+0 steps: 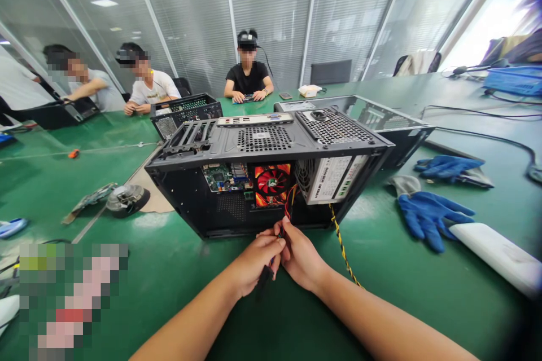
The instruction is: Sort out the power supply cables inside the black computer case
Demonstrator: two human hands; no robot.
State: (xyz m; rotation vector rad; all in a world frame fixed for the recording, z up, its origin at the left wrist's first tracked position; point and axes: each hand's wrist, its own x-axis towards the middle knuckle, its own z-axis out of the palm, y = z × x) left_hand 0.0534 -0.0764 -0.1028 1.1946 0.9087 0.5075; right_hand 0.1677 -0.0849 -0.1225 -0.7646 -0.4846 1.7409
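A black computer case (190, 203) lies on the green table with its open side toward me. Inside it show a motherboard (220, 179), a red fan (271, 181) and a white-labelled power supply (332, 181). My left hand (263, 256) and my right hand (298, 251) meet just in front of the case, fingers pinched on a bundle of thin coloured cables (290, 203) that runs out from near the power supply. A dark connector end hangs below my left hand. A yellow and black cable (340, 235) trails out at the right.
Blue work gloves (432, 214) and a white oblong object (499, 256) lie at right. A round metal cooler (127, 199) sits at left on cardboard. Behind stand another case (406, 146) and a smaller one (190, 106). Several people sit across the table (169, 276).
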